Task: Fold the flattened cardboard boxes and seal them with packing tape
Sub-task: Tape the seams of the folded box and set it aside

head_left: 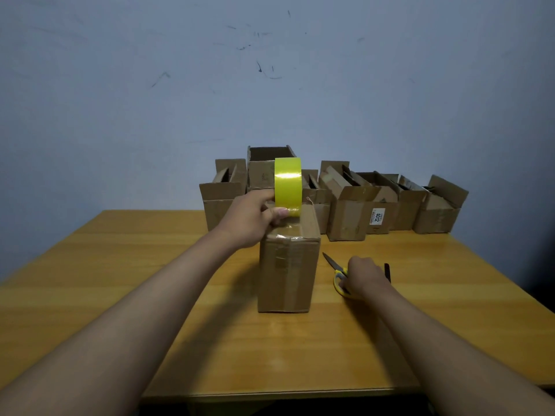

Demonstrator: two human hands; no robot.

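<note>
**Tape roll held on the closed box, scissors grasped beside it**

A roll of yellow packing tape point(287, 187) is gripped by the left hand point(255, 219), with the thumb curled over the roll's lower edge and the remaining fingers hidden behind it. The roll is held upright on its edge, its glossy yellow band turned toward the camera, and its bottom is set against the far end of the top of a closed cardboard box point(288, 265). A strip of clear tape is seen laid along the top of that box; it shines near the thumb and is carried over the near edge and down the front face as a paler band.

The box is plain brown, taller than it is wide, with worn and slightly creased faces, and it is stood on the wooden table point(150, 295) roughly at its middle.

Just to the right of the box, a pair of scissors point(338, 273) with yellow handles is lain flat on the table, its blades opened wide. The handles are covered by the right hand point(365, 276), whose fingers are curled down around them; one dark blade is seen pointing toward the box and the other projects past the hand.

Along the far edge of the table, a row of open cardboard boxes point(354, 205) is set against the pale blue wall point(270, 70), their flaps raised. A white label is borne by one of them.
</note>
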